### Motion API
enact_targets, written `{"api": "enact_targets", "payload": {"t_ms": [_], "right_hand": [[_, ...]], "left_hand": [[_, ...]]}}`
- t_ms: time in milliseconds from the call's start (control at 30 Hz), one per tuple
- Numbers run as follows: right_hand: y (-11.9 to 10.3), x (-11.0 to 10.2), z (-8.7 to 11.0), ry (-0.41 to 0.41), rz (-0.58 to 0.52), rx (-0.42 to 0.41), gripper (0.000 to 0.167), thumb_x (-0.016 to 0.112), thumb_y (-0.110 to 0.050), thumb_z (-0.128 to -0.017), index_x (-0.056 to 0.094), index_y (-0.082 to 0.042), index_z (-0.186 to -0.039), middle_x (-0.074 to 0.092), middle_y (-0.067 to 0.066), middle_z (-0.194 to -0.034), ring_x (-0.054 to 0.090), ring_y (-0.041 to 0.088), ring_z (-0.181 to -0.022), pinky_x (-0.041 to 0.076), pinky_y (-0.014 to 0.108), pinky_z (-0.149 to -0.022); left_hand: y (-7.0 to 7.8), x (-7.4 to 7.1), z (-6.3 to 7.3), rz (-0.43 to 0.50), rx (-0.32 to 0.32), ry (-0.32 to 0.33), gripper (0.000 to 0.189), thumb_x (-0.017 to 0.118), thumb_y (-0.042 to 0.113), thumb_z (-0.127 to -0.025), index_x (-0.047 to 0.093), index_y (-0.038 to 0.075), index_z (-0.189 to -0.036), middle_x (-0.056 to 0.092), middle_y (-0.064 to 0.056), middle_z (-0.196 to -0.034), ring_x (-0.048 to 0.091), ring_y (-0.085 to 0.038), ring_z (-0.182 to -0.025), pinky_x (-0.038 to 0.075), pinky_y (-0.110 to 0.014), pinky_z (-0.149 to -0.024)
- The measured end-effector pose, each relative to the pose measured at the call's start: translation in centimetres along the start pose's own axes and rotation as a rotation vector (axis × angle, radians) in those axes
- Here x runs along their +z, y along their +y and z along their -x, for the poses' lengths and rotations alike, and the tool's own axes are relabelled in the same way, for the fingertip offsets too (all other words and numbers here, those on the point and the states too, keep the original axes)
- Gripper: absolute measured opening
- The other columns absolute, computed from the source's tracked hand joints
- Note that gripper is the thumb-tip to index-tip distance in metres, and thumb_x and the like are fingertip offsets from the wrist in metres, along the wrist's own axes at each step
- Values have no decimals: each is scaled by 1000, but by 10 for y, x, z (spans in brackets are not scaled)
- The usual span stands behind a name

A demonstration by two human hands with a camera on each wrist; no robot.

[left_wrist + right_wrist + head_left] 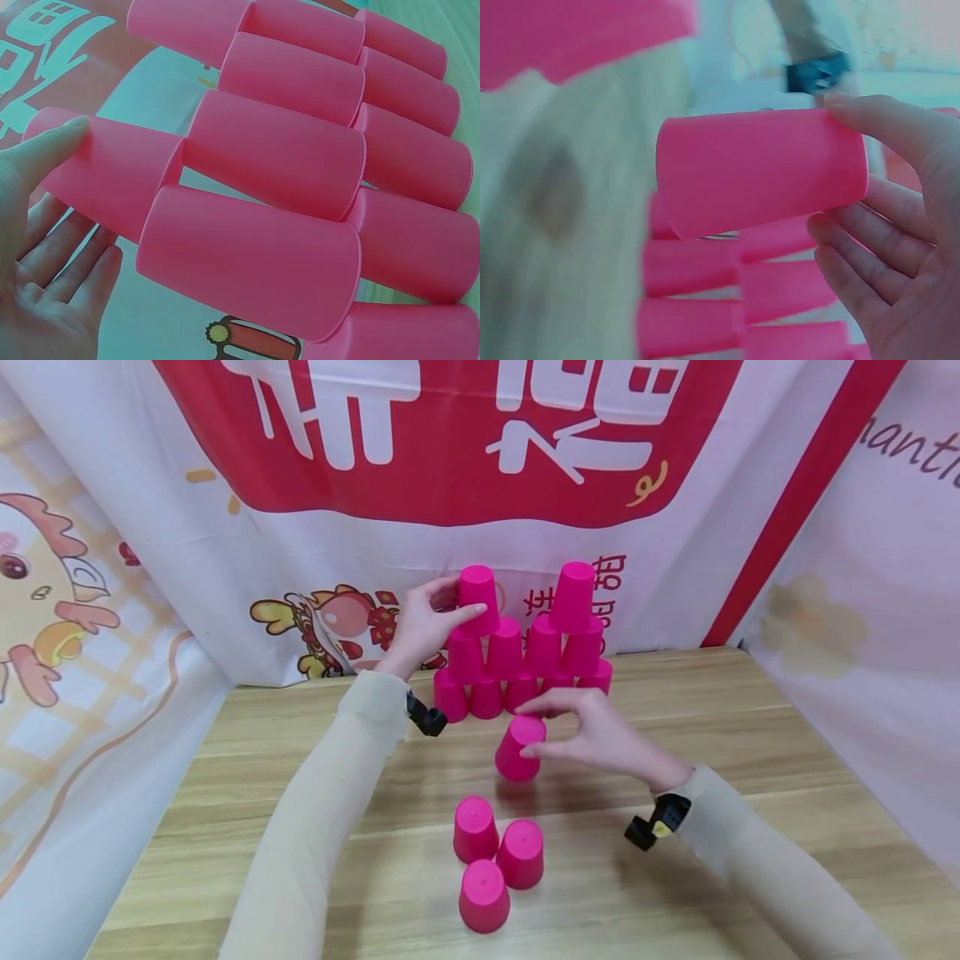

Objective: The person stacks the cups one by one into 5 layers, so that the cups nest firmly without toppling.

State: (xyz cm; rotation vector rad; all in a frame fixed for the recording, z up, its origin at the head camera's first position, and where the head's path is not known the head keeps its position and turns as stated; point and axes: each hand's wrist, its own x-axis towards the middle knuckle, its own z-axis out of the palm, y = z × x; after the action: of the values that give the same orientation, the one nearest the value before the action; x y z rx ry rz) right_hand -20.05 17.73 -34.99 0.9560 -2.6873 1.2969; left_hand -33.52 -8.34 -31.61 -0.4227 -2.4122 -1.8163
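Note:
Upside-down pink plastic cups form a stacked wall at the back of the table, with a bottom row [486, 697] of several, a middle row [505, 647] of several and two on top. My left hand [420, 625] holds the top-left cup [477, 587], thumb on its near side and fingers behind; its rim rests on the middle row. In front of the wall, my right hand [600, 735] pinches another pink cup [516, 752] near its closed end, slightly tilted, mouth down. The right wrist view shows this held cup [757, 169] raised off the wood.
Three more upside-down pink cups [483, 897] stand close together at the table's front middle. The other top cup [573, 597] sits at the wall's right. A printed cloth [420, 547] hangs just behind the stack. Both wrists carry small black cameras.

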Motion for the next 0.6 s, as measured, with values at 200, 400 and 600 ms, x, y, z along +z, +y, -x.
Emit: {"api": "enact_targets", "payload": {"t_ms": [200,400,600], "right_hand": [[-16,-33,-16,141,12,-62,53,90,-29,-80,71,-19,-128,68,-8,-114,63,13,-98,59,37,-75],[-39,-69,-39,288,80,-80,52,87,-15,-83,68,-14,-131,66,-2,-122,60,13,-107,58,34,-81],[-54,-98,-68,401,103,-59,54,86,-21,-84,66,-13,-134,65,-5,-124,61,12,-109,57,33,-86]], "left_hand": [[0,0,0,-4,-14,3,67,84,41,-85,59,25,-144,63,4,-133,61,-17,-118,55,-36,-94],[-1,1,0,-1,-16,4,67,84,42,-84,59,26,-144,63,5,-133,61,-16,-117,55,-35,-94],[-1,0,-1,19,-9,-6,64,84,41,-85,61,25,-142,64,4,-130,61,-16,-115,55,-35,-92]]}}
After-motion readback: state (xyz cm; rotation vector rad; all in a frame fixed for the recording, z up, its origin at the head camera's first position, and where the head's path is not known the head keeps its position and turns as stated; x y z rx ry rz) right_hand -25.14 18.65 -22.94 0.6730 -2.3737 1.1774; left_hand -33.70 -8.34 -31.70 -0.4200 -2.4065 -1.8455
